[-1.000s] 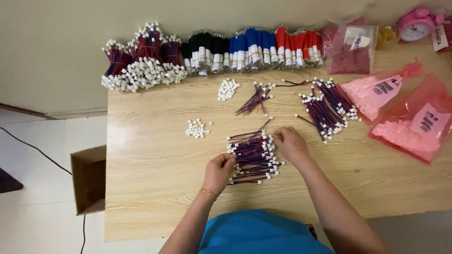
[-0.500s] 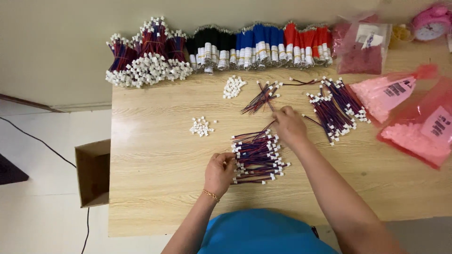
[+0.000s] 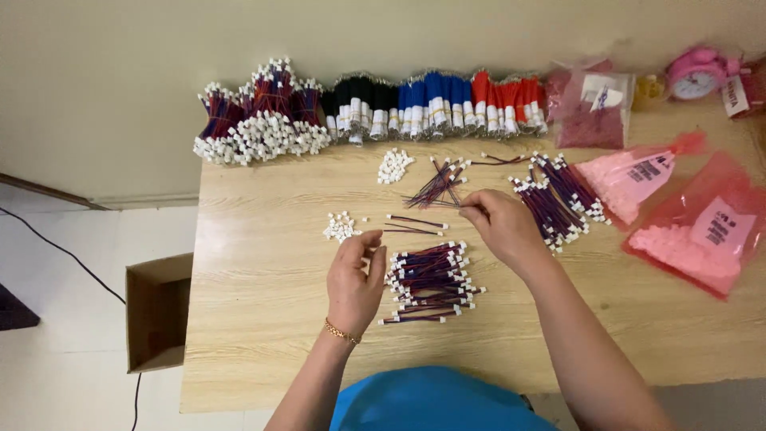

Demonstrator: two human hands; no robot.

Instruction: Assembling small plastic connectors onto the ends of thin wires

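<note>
2 hands [image 3: 355, 281], 2 pink bags [image 3: 630, 177]

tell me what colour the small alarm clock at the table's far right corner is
Pink; the small round alarm clock shows best in the head view.

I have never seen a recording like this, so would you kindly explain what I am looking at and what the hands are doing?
There is no machine here: a camera worn on a person's head looks down at their own two bare hands over a wooden table. The right hand pinches the end of a thin red-and-blue wire from a loose wire pile. The left hand, with a bracelet, hovers beside a stack of finished wires with white plugs. A small heap of white connectors lies close by. Bundled wires line the wall, pink bags sit to the right, and a cardboard box stands on the floor.
</note>
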